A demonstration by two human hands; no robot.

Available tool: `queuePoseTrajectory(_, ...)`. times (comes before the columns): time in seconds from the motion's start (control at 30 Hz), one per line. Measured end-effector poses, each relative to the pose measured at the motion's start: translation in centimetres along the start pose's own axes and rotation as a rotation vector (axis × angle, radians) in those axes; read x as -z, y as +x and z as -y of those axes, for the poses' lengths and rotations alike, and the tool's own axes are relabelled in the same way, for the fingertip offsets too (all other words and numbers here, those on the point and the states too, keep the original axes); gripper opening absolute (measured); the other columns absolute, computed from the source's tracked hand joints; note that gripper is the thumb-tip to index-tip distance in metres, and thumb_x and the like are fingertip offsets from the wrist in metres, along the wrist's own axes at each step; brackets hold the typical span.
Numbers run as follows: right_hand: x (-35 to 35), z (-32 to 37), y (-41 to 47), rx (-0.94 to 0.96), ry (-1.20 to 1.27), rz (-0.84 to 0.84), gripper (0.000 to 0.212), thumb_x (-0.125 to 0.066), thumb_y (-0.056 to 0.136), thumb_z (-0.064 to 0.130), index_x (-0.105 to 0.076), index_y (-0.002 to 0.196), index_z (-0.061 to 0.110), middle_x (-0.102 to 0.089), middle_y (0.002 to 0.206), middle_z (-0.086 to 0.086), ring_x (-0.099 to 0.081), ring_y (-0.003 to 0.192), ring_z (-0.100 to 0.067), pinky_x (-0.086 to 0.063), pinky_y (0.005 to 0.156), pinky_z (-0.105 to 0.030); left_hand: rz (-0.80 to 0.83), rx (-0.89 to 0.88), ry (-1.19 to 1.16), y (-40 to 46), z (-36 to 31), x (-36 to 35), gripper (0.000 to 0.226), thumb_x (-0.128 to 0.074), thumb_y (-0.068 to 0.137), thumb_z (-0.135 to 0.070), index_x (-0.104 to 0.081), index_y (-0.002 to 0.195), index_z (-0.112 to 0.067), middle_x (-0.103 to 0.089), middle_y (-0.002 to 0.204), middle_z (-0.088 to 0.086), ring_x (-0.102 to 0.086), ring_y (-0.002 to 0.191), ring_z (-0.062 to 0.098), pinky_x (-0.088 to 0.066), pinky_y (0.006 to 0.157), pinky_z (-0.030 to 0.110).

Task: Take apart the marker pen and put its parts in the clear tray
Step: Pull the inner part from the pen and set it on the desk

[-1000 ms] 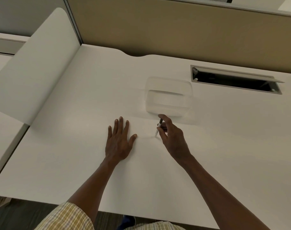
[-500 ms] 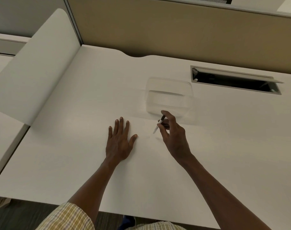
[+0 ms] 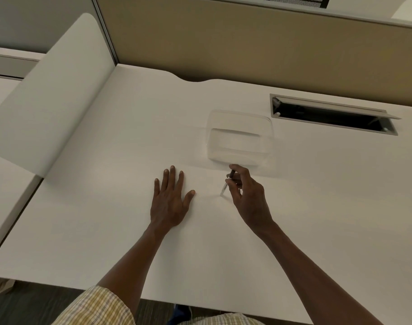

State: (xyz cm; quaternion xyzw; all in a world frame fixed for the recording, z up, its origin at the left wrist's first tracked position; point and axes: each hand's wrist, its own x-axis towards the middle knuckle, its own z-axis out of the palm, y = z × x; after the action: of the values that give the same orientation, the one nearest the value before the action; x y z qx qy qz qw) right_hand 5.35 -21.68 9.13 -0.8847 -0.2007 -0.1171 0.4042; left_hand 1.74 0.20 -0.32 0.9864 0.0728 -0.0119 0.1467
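A slim marker pen (image 3: 226, 184) with a dark upper end and a pale lower end is pinched between the thumb and fingers of my right hand (image 3: 248, 195), tilted, its pale end near the desk. The clear tray (image 3: 239, 137) sits on the white desk just beyond that hand and holds nothing that I can see. My left hand (image 3: 169, 200) lies flat on the desk to the left of the pen, fingers straight and spread.
The white desk (image 3: 317, 207) runs to a tan partition at the back. An open cable slot (image 3: 331, 114) is set in the desk to the right of the tray. A white side panel (image 3: 47, 102) slants at the left. The desk's front edge is near my body.
My right hand has shifted slightly with the pen, the pale end swinging a little. My left hand has stayed flat in place.
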Motion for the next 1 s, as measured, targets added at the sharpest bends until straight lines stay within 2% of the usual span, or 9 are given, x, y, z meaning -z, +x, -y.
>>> queuePoseTrajectory(0.1, 0.2, 0.2, 0.3, -0.045, 0.027, -0.039, 0.033, -0.064, 0.093, 0.014, -0.050, 0.123, 0.016, -0.071, 0.094, -0.002, -0.071, 0.088, -0.014, -0.059, 0.077, -0.035, 0.005, 0.000, 0.014, 0.0, 0.0, 0.0, 0.072, -0.017, 0.098, -0.061, -0.010, 0.156, -0.019, 0.004, 0.164, 0.005, 0.007, 0.151, 0.022, -0.001, 0.122, 0.046)
queuePoseTrajectory(0.3, 1.1, 1.2, 0.3, -0.080, 0.094, -0.146, 0.034, -0.065, 0.092, 0.014, -0.047, 0.120, 0.021, -0.068, 0.095, 0.005, -0.069, 0.084, -0.009, -0.056, 0.077, -0.024, 0.007, 0.002, 0.008, 0.0, 0.0, 0.1, 0.072, -0.016, 0.097, -0.061, -0.008, 0.156, -0.020, 0.006, 0.164, 0.005, 0.009, 0.151, 0.021, 0.000, 0.122, 0.045)
queuePoseTrajectory(0.5, 0.5, 0.1, -0.5, -0.063, -0.073, 0.019, 0.032, -0.062, 0.094, 0.012, -0.042, 0.117, 0.021, -0.068, 0.085, -0.002, -0.068, 0.074, -0.022, -0.058, 0.068, -0.042, 0.003, 0.003, -0.001, 0.0, 0.0, 0.1, 0.072, -0.018, 0.098, -0.061, -0.010, 0.156, -0.020, 0.005, 0.164, 0.005, 0.008, 0.151, 0.021, 0.000, 0.122, 0.045)
queuePoseTrajectory(0.7, 1.2, 0.2, -0.2, -0.142, 0.006, 0.008, 0.027, -0.059, 0.096, 0.016, -0.046, 0.120, 0.016, -0.064, 0.091, 0.011, -0.070, 0.086, -0.013, -0.057, 0.076, -0.035, 0.005, 0.000, 0.022, 0.0, 0.1, -0.1, 0.072, -0.015, 0.098, -0.061, -0.009, 0.156, -0.019, 0.006, 0.164, 0.005, 0.008, 0.151, 0.021, -0.002, 0.122, 0.047)
queuePoseTrajectory(1.0, 1.3, 0.4, -0.2, -0.178, 0.042, -0.015, 0.027, -0.059, 0.096, 0.020, -0.044, 0.119, 0.021, -0.069, 0.095, 0.004, -0.070, 0.090, -0.012, -0.057, 0.078, -0.031, 0.004, 0.001, 0.021, 0.0, 0.1, -0.1, 0.073, -0.014, 0.097, -0.062, -0.009, 0.156, -0.019, 0.005, 0.164, 0.005, 0.008, 0.151, 0.022, -0.002, 0.122, 0.047)
